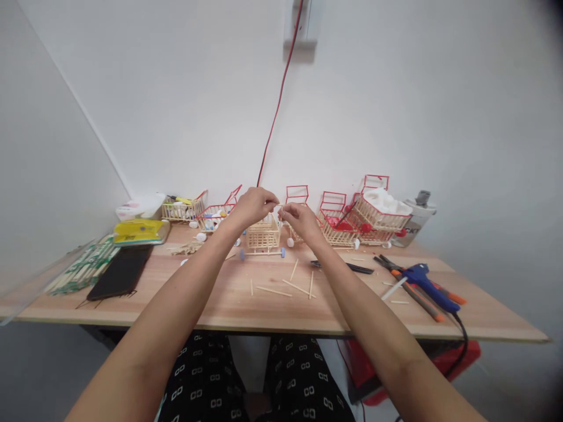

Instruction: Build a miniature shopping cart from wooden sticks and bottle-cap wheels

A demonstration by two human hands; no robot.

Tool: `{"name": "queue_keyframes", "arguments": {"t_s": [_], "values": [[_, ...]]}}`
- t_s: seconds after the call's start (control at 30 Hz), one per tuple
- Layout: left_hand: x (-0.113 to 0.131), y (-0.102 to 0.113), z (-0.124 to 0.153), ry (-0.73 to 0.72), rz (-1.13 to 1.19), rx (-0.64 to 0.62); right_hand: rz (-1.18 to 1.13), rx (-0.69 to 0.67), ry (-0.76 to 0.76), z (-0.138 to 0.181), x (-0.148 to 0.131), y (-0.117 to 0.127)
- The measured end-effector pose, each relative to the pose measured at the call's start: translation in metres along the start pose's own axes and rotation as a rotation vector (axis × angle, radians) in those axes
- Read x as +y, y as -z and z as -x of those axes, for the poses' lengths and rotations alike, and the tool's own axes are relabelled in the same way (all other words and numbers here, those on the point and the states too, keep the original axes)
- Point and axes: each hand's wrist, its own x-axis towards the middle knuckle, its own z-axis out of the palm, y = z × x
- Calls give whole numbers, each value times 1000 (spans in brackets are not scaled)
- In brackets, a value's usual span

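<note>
My left hand [257, 205] and my right hand [301, 221] meet fingertip to fingertip above a small model shopping cart [263, 237] of thin wooden sticks. The cart stands upright on the table and has light blue wheels at its near end. My left hand is closed in a pinch, with a bit of thin pale stick showing at its fingertips. Also pinched together, my right hand's fingers hold something too small to make out. The hands hide the cart's upper far part.
Carts with red handles [335, 220] line the wall side. Loose sticks [273, 291] lie in front. A blue glue gun [424, 281] and pliers [413, 293] lie right, black tweezers [352, 267] nearer. Left are a phone [121, 272], stick bundles [83, 266] and a yellow pack [138, 231].
</note>
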Motion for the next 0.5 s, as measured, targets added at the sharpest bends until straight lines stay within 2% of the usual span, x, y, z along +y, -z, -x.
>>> {"name": "queue_keyframes", "arguments": {"t_s": [0.5], "values": [[2, 2, 1, -6, -7, -6, -36, 32, -9, 2, 10, -5]]}}
